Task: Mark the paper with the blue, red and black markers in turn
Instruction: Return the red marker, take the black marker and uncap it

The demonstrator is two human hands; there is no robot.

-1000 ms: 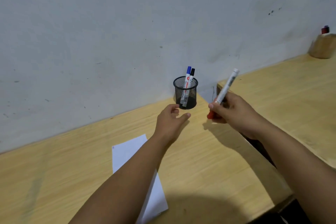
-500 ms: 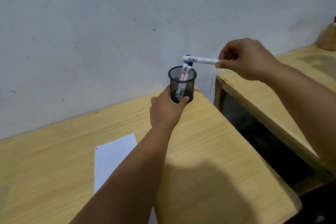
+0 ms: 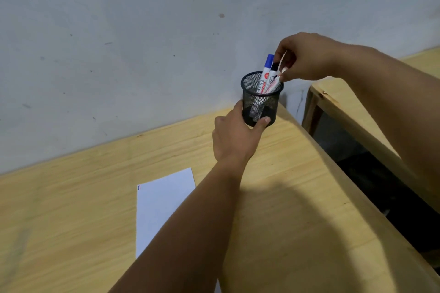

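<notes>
1. Now your right hand [image 3: 307,57] pinches the red marker [image 3: 277,79], tilted steeply, sliding into the mesh cup [image 3: 260,100].
2. Black marker [image 3: 273,71] stands directly beside those fingertips.
3. Your left hand [image 3: 235,138] grips the cup's base.

so that's three markers [image 3: 266,76] in one mesh cup [image 3: 260,104], one sheet of paper [image 3: 162,207], two wooden tables [image 3: 71,221], two hands [image 3: 234,140]
</notes>
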